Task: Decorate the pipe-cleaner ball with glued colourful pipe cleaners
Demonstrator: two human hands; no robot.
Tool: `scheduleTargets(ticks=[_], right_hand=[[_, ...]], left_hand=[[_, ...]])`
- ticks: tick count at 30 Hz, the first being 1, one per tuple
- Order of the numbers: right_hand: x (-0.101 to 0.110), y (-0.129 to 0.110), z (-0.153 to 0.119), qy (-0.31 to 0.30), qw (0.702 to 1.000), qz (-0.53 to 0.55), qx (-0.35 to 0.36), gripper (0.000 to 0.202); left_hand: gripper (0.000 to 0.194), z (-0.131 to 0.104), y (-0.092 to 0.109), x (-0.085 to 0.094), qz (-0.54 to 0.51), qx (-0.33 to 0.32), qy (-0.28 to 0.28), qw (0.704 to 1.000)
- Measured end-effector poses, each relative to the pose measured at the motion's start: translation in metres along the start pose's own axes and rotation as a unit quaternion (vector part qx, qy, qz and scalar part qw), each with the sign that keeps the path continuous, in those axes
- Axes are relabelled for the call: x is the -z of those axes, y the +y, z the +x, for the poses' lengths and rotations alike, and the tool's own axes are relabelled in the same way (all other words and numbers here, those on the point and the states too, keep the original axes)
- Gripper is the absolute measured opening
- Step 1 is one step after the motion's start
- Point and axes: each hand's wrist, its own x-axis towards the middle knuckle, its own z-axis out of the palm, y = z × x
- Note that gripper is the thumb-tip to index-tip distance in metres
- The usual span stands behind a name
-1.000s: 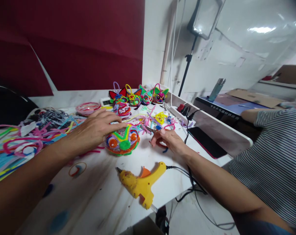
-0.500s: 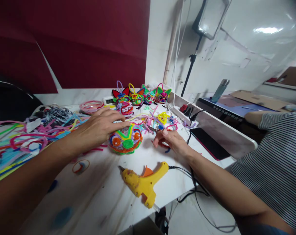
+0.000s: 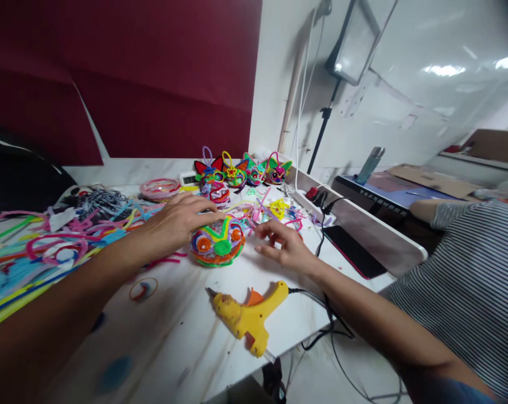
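Here's my left hand (image 3: 176, 219), fingers curved over the colourful mask's (image 3: 221, 248) upper left, holding it on the white table (image 3: 174, 342)! My right hand (image 3: 288, 248) sits just right of it, half open, fingers bent, seemingly empty from this view. Nearer me lies the yellow glue gun (image 3: 243, 317).

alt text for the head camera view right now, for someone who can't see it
A person's left hand touches a colourful, face-like craft piece on a white table, with the right hand beside it, fingers curled. A yellow glue gun lies nearer the camera. Fuzzy craft stems and small eared figures sit around.
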Motion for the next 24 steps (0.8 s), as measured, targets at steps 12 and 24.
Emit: scheduleTargets(ticks=[12,24], right_hand=[[-0.022,-0.001,0.035,-0.071,0.997,-0.017,-0.015,0.081],[-0.027,0.005,0.046,-0.072,0.995,0.051,-0.037,0.081]], left_hand=[[0.044,0.0,0.001,0.001,-0.03,0.001,0.011,0.999],[0.049,-0.001,-0.004,-0.01,-0.105,0.041,0.015,0.994]])
